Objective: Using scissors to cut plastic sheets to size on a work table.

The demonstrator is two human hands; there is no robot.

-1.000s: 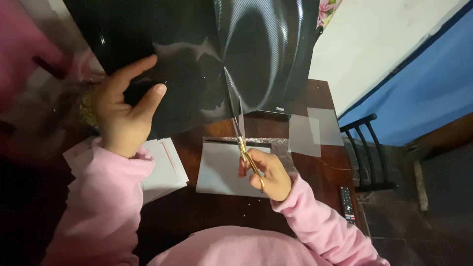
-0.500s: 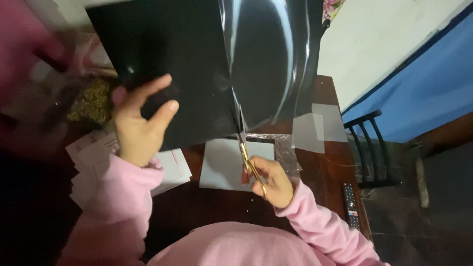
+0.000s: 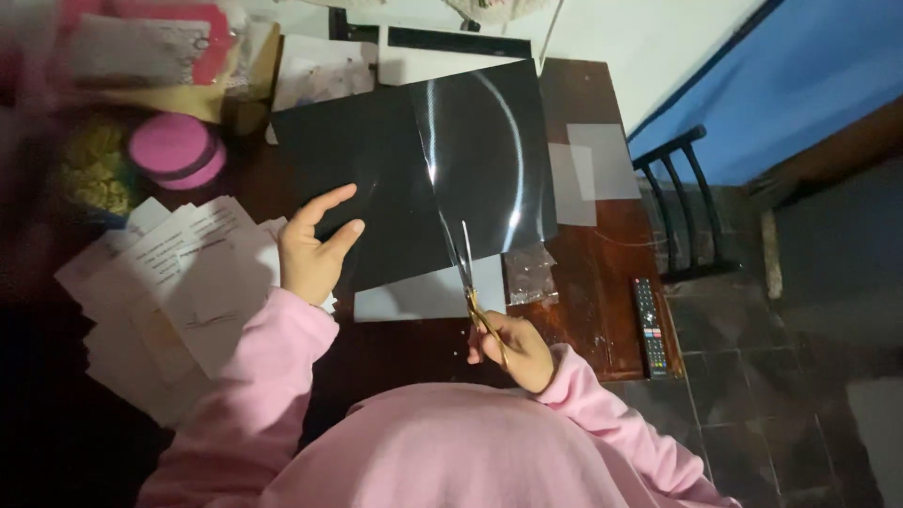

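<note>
A: Our right hand (image 3: 517, 348) has its fingers clenched through the gold scissors (image 3: 475, 287), blades partway into the glossy black sheet (image 3: 414, 179). Our left hand (image 3: 315, 254) pinches that sheet's left edge, fingers half spread.

B: We judge the sheet could buckle, since it bows along the cut, and the line may wander.

A: Room is tight on the left: papers (image 3: 179, 282) and a pink tub (image 3: 177, 150). On the right, the surface (image 3: 602, 282) edge and remote (image 3: 649, 325) sit near.
</note>
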